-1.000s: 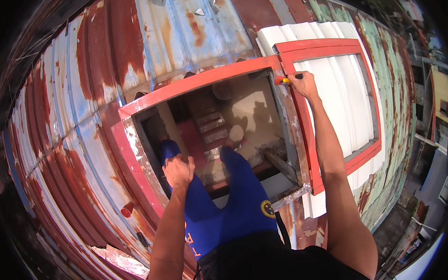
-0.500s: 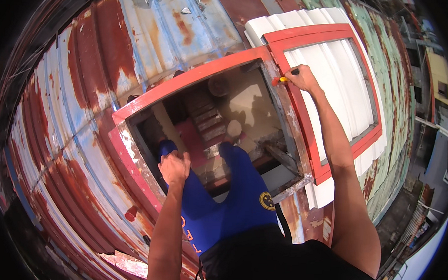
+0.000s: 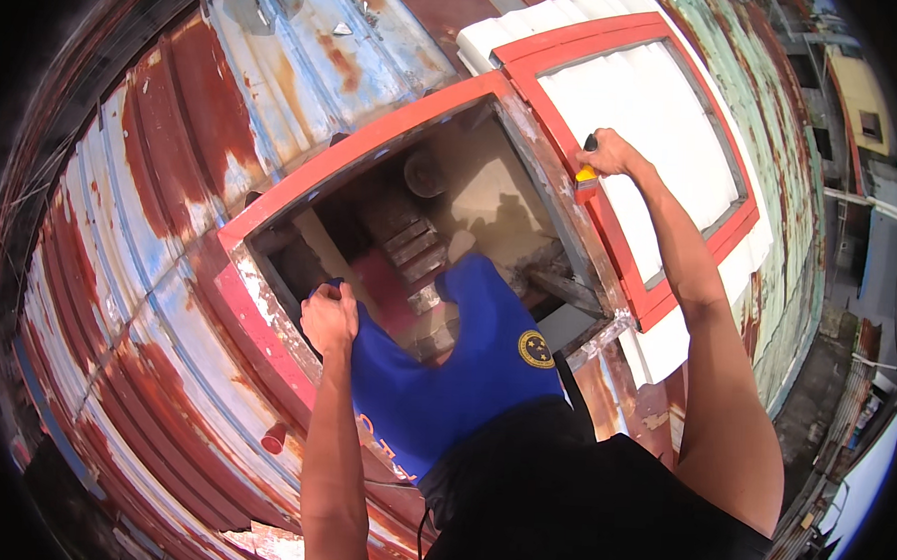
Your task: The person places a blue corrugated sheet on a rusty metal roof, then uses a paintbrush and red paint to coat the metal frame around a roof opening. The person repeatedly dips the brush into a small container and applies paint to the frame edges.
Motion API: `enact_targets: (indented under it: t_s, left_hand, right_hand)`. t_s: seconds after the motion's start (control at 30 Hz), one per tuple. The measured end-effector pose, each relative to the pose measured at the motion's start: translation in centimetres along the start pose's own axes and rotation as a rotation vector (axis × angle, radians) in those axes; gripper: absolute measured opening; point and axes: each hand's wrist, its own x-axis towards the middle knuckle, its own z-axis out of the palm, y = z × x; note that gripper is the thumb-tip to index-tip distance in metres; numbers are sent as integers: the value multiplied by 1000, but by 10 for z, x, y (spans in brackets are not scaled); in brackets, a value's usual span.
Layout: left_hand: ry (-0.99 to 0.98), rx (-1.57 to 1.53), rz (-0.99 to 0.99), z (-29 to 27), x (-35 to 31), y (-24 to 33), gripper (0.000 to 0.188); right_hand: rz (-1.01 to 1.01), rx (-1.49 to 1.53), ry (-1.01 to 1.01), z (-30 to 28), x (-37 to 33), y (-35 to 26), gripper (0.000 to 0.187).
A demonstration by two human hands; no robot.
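My right hand [image 3: 616, 153] is closed around a paintbrush [image 3: 586, 174] with a dark handle, a yellow band and red-stained bristles. Its bristles point down onto the red left rail of the open hatch lid [image 3: 618, 245], seemingly touching it. White corrugated sheet [image 3: 617, 97] backs the lid. On the left, my left hand [image 3: 329, 317] has its fingers curled beside my blue-clad knee, at the left side of the hatch frame [image 3: 375, 137]; what it grips, if anything, is hidden. The frame's far bar is red, while its right side shows worn, patchy grey and brown.
Through the hatch opening, steps [image 3: 412, 246] and a round container [image 3: 424, 174] show below. My legs reach down into this drop. Rusty corrugated roofing [image 3: 167, 298] surrounds the hatch, with a small red cup [image 3: 274, 438] at the left. Neighbouring buildings [image 3: 866, 108] stand at the right.
The brush has turned from pointing left to pointing down and now sits on the lid's left rail. My left hand has shifted slightly left and up, and the whole view has moved a little.
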Motion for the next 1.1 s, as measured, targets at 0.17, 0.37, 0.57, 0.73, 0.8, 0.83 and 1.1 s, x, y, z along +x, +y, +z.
enact_targets:
  t_s: [0.17,0.37,0.57,0.73,0.8,0.83,1.1]
  left_hand:
    - [27,-40,16,3,-5,0,41]
    - [59,-72,4,-1,-16,-10,42]
    - [60,-114,47,0,-24,-7,42]
    - [116,-174,304,22,-37,-53,40]
    - [257,-248,387,24,-56,-77,47]
    - [149,-326,368,18,-73,-81,56]
    - [-84,-798,232,3,-238,-108,50]
  right_hand:
    - [-206,225,273,-8,-5,-20,43]
    - [-306,-50,191,69,-35,9,42]
    - [-272,101,390,32,-62,20,42]
    - [-531,56,413,95,-75,57,37]
    - [-354,-141,242,83,-90,36,36]
    - [-251,-244,149,80,-105,31,36]
    - [-15,359,258,100,-106,102,39]
